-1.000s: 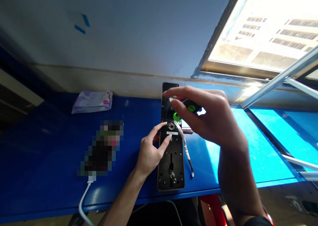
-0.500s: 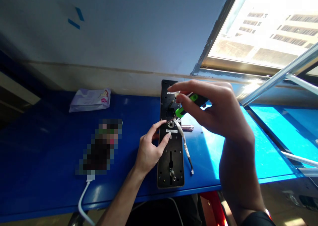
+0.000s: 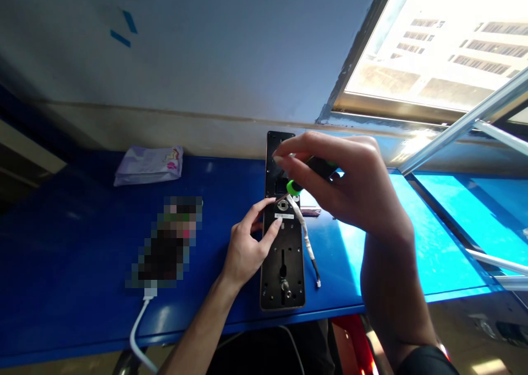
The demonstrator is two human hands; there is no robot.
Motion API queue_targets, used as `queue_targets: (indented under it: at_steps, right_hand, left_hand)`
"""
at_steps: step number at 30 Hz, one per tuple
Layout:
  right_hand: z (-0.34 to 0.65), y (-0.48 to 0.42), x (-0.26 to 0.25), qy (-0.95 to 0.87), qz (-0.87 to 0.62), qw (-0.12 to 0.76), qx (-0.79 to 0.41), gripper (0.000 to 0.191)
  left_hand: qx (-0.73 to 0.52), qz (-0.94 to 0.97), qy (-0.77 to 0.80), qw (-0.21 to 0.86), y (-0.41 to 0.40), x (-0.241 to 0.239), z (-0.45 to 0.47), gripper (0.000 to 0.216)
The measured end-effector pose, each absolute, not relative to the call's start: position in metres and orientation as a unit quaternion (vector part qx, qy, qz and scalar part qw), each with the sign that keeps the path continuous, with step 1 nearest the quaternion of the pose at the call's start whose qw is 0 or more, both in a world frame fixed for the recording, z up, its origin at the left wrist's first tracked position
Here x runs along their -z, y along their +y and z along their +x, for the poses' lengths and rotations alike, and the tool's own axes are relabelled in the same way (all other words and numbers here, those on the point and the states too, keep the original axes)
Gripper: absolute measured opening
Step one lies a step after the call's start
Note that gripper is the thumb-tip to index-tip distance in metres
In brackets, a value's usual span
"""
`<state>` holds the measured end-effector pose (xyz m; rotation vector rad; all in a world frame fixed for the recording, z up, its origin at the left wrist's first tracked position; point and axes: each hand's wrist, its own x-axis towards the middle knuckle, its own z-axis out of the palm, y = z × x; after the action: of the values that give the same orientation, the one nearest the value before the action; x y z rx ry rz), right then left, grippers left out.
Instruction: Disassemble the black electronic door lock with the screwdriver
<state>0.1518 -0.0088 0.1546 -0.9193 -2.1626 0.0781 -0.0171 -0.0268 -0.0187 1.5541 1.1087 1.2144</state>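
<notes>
I see the long dark metal lock panel with a copper-coloured rim (image 3: 284, 254) lying flat on the blue surface (image 3: 82, 254). Its near end is at the front edge and its far end is close to the wall.

The left hand (image 3: 247, 248) comes from below. Its thumb and first finger are bent, with only a narrow gap between them. The tips rest on the left part of the panel, just beside a round metal opening. I cannot tell if these fingers pinch something small there.

The right hand (image 3: 346, 182) is above the far half of the panel. Its fingers (image 3: 289, 158) are closed around the screwdriver with the green and black handle (image 3: 295, 187), which points down and to the left, toward the same round opening.

A thin white cable with a small plug (image 3: 307, 240) comes out near that opening and lies along the right side of the panel.

Farther to the left on the surface are a white and purple soft packet (image 3: 148, 165) and a blurred dark object (image 3: 169, 243) with a white cord (image 3: 138, 331). The bright window (image 3: 445, 50) is at the upper right.
</notes>
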Motion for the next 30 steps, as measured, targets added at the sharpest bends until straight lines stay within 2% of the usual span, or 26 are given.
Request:
queue_targets:
  at_steps: [2,5,7,9,12,13,15,18,21,23,25,28,29,30]
  right_hand:
    - [0.155,-0.010,-0.156,-0.856,-0.352,0.377,-0.038,0.021]
    - [0.161,-0.013,-0.158,-0.860,-0.351,0.368,-0.045,0.045]
    - [0.164,-0.014,-0.159,-0.863,-0.354,0.358,-0.049,0.052]
    - [0.164,-0.012,-0.159,-0.863,-0.358,0.355,-0.037,0.043]
    - [0.161,-0.007,-0.158,-0.853,-0.363,0.376,-0.012,0.011]
    - [0.161,-0.005,-0.157,-0.850,-0.363,0.382,-0.010,0.007]
    - [0.160,-0.003,-0.157,-0.851,-0.359,0.384,-0.018,0.013]
    - [0.164,-0.004,-0.157,-0.859,-0.345,0.376,-0.036,0.012]
    - [0.169,-0.007,-0.159,-0.866,-0.340,0.366,-0.037,0.040]
    - [0.171,-0.009,-0.160,-0.869,-0.344,0.354,-0.040,0.049]
    - [0.171,-0.008,-0.160,-0.869,-0.351,0.347,-0.044,0.043]
    - [0.170,-0.004,-0.160,-0.856,-0.362,0.366,-0.044,0.015]
    - [0.169,-0.003,-0.159,-0.852,-0.363,0.374,-0.043,0.010]
    - [0.170,-0.001,-0.159,-0.851,-0.363,0.378,-0.043,0.013]
  left_hand:
    - [-0.486,0.621,0.443,0.427,-0.027,0.019,-0.017,0.040]
    - [-0.484,0.622,0.447,0.423,-0.026,0.021,-0.017,0.040]
    - [-0.484,0.622,0.450,0.419,-0.026,0.021,-0.017,0.040]
    - [-0.483,0.623,0.450,0.420,-0.026,0.020,-0.017,0.040]
    - [-0.481,0.621,0.447,0.429,-0.025,0.020,-0.017,0.040]
    - [-0.479,0.620,0.445,0.432,-0.025,0.020,-0.017,0.040]
    - [-0.478,0.619,0.445,0.436,-0.025,0.020,-0.017,0.040]
    - [-0.477,0.619,0.447,0.435,-0.025,0.019,-0.017,0.040]
    - [-0.477,0.620,0.450,0.431,-0.025,0.019,-0.017,0.041]
    - [-0.477,0.620,0.451,0.430,-0.025,0.019,-0.017,0.041]
    - [-0.476,0.621,0.451,0.429,-0.025,0.019,-0.018,0.041]
    - [-0.473,0.623,0.451,0.430,-0.025,0.018,-0.018,0.042]
    - [-0.471,0.624,0.451,0.431,-0.025,0.018,-0.018,0.042]
    - [-0.470,0.625,0.451,0.430,-0.025,0.018,-0.018,0.041]
